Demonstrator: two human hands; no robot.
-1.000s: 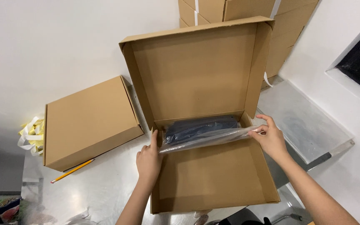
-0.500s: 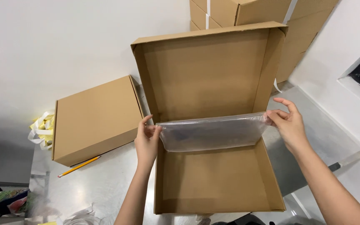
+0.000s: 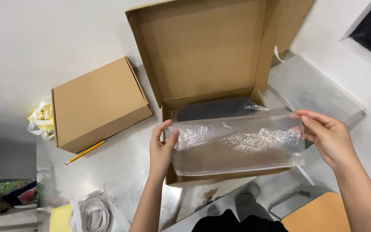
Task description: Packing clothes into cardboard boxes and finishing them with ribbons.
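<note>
head view: both hands stretch a clear plastic bag [image 3: 237, 144] flat above the open cardboard box [image 3: 202, 56]. left hand [image 3: 162, 148] pinches the bag's left edge, thumb on top; right hand [image 3: 329, 137] grips its right edge, so the film spans taut. a dark item [image 3: 213, 109] lies inside the box by its hinge. a closed box [image 3: 97, 103], a pencil [image 3: 84, 151] and tape rolls [image 3: 93, 210] sit left on the metal table [image 3: 125, 163].

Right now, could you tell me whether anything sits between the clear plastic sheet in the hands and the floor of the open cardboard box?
Partly. The clear plastic sheet, held by the left hand and right hand, hangs over the open cardboard box. A dark item already lies at the back of the box floor; the front part looks bare through the plastic.
</note>
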